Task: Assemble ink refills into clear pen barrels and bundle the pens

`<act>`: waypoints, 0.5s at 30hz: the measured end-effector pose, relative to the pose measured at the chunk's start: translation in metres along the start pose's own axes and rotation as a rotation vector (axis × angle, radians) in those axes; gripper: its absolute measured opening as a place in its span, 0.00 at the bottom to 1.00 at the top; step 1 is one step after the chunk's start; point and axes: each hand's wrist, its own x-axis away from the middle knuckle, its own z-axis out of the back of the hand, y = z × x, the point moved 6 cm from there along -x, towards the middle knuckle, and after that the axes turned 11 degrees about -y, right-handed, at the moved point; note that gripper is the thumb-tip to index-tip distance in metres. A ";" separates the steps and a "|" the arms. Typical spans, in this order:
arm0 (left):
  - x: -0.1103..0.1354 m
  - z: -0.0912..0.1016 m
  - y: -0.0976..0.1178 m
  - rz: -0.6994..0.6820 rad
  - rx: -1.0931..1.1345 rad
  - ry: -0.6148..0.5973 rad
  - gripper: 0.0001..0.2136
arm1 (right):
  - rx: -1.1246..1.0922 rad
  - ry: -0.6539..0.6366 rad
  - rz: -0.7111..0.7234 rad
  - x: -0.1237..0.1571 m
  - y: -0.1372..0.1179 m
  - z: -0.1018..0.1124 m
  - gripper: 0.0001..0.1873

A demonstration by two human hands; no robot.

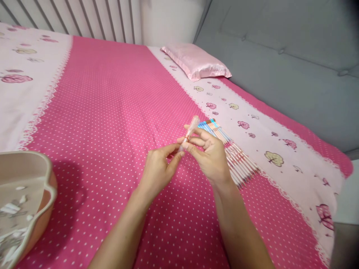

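Note:
Between my two hands is a pale pink, translucent pen (193, 126), tilted with its upper end pointing away from me. My left hand (160, 164) pinches its lower end between thumb and fingers. Higher up, my right hand (211, 155) has its fingers closed round the barrel, where small orange-red marks show. Just beyond and beside my right hand, several slim pens lie side by side on the bed: a group with blue and brown ends (214, 129) and a group of whitish ones with reddish marks (242, 164). My right hand hides part of both groups.
A beige basin (52, 183) at the left holds small white pieces and thin sticks. The bed cover (112, 112) is pink with white dots and printed bands. A pink pillow (196, 61) lies at the back against a grey padded headboard (280, 74).

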 end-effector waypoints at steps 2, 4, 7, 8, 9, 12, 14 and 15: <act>0.001 0.002 -0.002 0.018 -0.002 0.048 0.09 | -0.013 0.023 -0.006 0.000 0.001 -0.001 0.26; 0.002 0.005 -0.004 0.043 -0.010 0.088 0.08 | -0.025 0.033 -0.018 0.000 0.003 -0.003 0.26; 0.003 0.006 -0.005 0.091 0.006 0.126 0.08 | -0.038 0.035 -0.043 0.000 0.006 -0.004 0.26; 0.003 0.006 -0.006 0.105 0.018 0.136 0.07 | -0.041 0.032 -0.053 0.000 0.006 -0.005 0.26; 0.004 0.006 -0.007 0.118 0.030 0.144 0.07 | -0.043 0.029 -0.063 0.000 0.007 -0.005 0.26; 0.005 0.005 -0.008 0.151 0.040 0.161 0.05 | -0.043 0.021 -0.081 0.001 0.007 -0.005 0.24; 0.005 0.005 -0.009 0.160 0.015 0.170 0.05 | -0.052 0.021 -0.074 0.001 0.007 -0.006 0.23; 0.005 0.005 -0.009 0.162 -0.001 0.176 0.05 | -0.058 0.020 -0.069 0.000 0.007 -0.006 0.23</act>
